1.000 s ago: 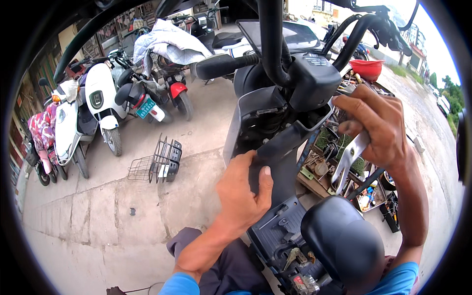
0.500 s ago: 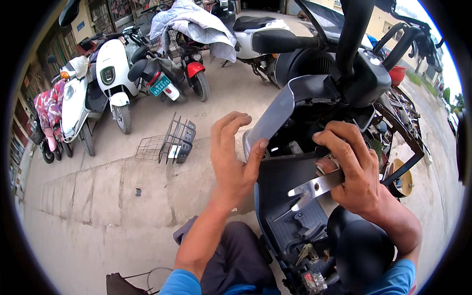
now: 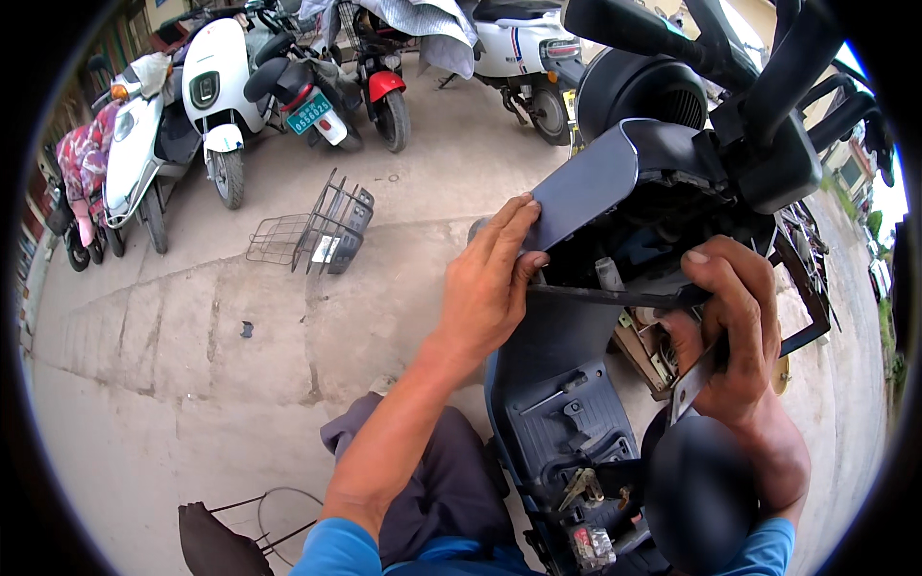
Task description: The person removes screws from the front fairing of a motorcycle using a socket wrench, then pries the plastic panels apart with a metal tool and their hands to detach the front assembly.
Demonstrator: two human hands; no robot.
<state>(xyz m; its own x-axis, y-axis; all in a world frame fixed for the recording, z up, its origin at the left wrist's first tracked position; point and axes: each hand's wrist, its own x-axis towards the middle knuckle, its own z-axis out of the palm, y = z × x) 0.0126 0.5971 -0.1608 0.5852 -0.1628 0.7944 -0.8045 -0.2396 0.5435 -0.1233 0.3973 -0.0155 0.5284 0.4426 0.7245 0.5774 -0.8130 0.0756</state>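
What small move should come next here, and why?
Probably ease the black panel slightly with the right hand while the left hand steadies the grey shell: the right seems to pinch the panel's edge and holds a metal tool, the left touches the shell, and a gap separates the parts.

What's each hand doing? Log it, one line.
left hand: touching smooth curved grey panel | right hand: holding flat silver metal tool, at thin black plastic edge

Front panel [image 3: 588, 182]: smooth plastic, soft sheen; tool [image 3: 686, 391]: bare metal.
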